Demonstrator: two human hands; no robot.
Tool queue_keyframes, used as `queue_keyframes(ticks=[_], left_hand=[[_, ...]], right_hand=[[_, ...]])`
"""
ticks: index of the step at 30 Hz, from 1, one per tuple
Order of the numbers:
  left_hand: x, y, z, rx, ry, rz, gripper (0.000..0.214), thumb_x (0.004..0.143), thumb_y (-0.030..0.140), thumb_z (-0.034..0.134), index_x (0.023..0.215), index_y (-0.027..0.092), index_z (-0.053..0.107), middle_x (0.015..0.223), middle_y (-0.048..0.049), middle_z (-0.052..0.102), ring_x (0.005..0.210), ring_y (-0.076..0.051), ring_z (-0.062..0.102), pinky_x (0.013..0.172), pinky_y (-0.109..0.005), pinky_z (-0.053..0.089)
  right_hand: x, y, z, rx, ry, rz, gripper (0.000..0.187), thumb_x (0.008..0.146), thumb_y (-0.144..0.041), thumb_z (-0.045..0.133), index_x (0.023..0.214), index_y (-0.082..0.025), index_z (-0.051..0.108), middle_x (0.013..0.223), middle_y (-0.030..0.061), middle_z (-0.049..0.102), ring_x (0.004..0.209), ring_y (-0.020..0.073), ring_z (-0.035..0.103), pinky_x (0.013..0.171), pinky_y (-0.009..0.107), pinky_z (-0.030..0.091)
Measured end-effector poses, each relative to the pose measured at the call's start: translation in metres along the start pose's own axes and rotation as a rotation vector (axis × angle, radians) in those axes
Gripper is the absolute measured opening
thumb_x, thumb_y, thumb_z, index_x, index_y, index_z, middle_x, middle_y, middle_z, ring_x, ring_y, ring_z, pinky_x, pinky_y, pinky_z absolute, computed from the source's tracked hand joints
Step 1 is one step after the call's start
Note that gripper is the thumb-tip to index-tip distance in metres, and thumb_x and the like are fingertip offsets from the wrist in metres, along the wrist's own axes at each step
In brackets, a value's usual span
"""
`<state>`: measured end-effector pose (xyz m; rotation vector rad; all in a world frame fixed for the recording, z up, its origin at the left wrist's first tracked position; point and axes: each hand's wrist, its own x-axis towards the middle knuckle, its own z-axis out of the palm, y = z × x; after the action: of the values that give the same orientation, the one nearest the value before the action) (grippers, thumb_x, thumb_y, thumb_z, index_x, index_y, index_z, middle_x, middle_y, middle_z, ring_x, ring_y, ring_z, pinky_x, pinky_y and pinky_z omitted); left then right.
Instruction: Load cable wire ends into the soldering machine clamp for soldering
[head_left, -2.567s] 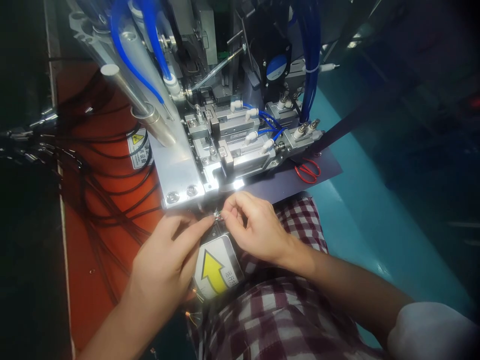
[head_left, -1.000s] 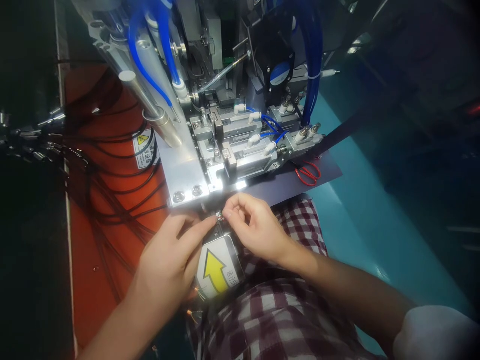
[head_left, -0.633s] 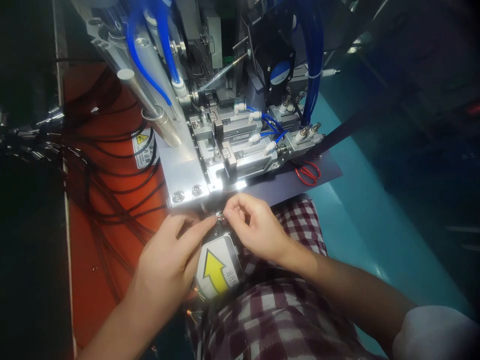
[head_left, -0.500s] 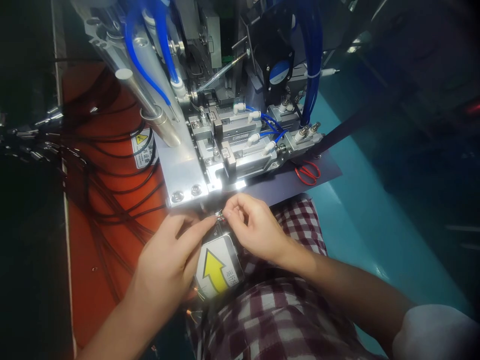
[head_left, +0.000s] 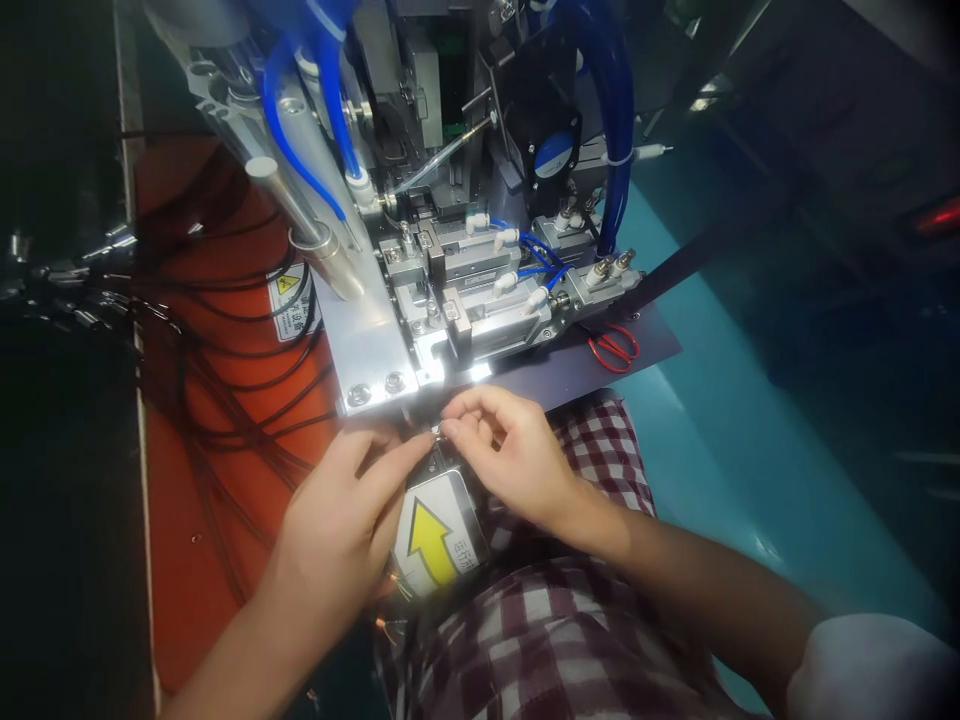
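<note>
My left hand (head_left: 341,510) is closed, its thumb stretched toward a tiny pale, shiny piece (head_left: 437,430) at the machine's front edge. From the other side, my right hand (head_left: 514,450) pinches at the same spot with thumb and forefinger. The fingertips of both hands nearly meet and cover most of the piece, so its kind does not show. Thin wire ends with a coppery shine (head_left: 388,628) stick out below my left palm. Directly under the hands sits a white label with a yellow arrow (head_left: 433,535).
Ahead stands a metal machine (head_left: 480,290) with cylinders and blue air tubes (head_left: 619,120). Red-handled scissors (head_left: 613,348) lie on the dark plate at right. Black cables (head_left: 240,375) spread over the orange surface (head_left: 169,600) at left. Checked cloth (head_left: 555,640) covers my lap.
The view has shifted slightly. My right fingertips have closed in a little over the tiny piece, and less of it shows. My left hand stays nearly in place.
</note>
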<state>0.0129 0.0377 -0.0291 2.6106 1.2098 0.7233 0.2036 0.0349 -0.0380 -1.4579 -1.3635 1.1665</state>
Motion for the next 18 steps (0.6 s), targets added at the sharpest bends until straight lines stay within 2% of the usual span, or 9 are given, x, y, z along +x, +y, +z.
queue_keyframes(ticks=[5, 12, 15, 18], left_hand=[[-0.002, -0.002, -0.001, -0.012, -0.007, -0.013, 0.029, 0.097, 0.013, 0.048, 0.113, 0.014, 0.072, 0.092, -0.0077, 0.061, 0.081, -0.016, 0.063, 0.066, -0.023, 0.053], [0.0, -0.001, -0.001, -0.008, 0.007, -0.009, 0.027, 0.097, 0.014, 0.047, 0.11, 0.015, 0.072, 0.091, -0.0068, 0.061, 0.081, -0.015, 0.064, 0.067, -0.022, 0.053], [0.0, -0.001, 0.001, -0.015, 0.01, -0.011, 0.028, 0.096, 0.014, 0.048, 0.11, 0.015, 0.072, 0.091, -0.0071, 0.062, 0.081, -0.016, 0.064, 0.067, -0.023, 0.054], [0.0, -0.001, 0.002, -0.013, 0.003, -0.007, 0.028, 0.096, 0.012, 0.049, 0.11, 0.013, 0.073, 0.089, -0.0072, 0.061, 0.079, -0.016, 0.064, 0.068, -0.023, 0.053]], right_hand=[[0.001, -0.001, 0.001, -0.134, 0.003, -0.201, 0.009, 0.09, -0.019, 0.058, 0.084, -0.018, 0.064, 0.078, 0.0006, 0.063, 0.067, 0.012, 0.056, 0.067, 0.026, 0.047], [0.001, 0.007, 0.002, -0.169, 0.05, -0.245, 0.017, 0.095, -0.021, 0.058, 0.092, -0.019, 0.074, 0.088, 0.0053, 0.07, 0.082, 0.0164, 0.065, 0.078, 0.03, 0.051], [0.0, 0.011, 0.0, -0.105, 0.002, -0.206, 0.019, 0.095, -0.021, 0.057, 0.096, -0.019, 0.076, 0.092, 0.0065, 0.072, 0.087, 0.0176, 0.067, 0.082, 0.032, 0.053], [0.002, 0.013, -0.001, 0.044, -0.021, -0.068, 0.019, 0.094, -0.021, 0.056, 0.099, -0.019, 0.075, 0.098, 0.0062, 0.075, 0.089, 0.0172, 0.067, 0.08, 0.03, 0.054]])
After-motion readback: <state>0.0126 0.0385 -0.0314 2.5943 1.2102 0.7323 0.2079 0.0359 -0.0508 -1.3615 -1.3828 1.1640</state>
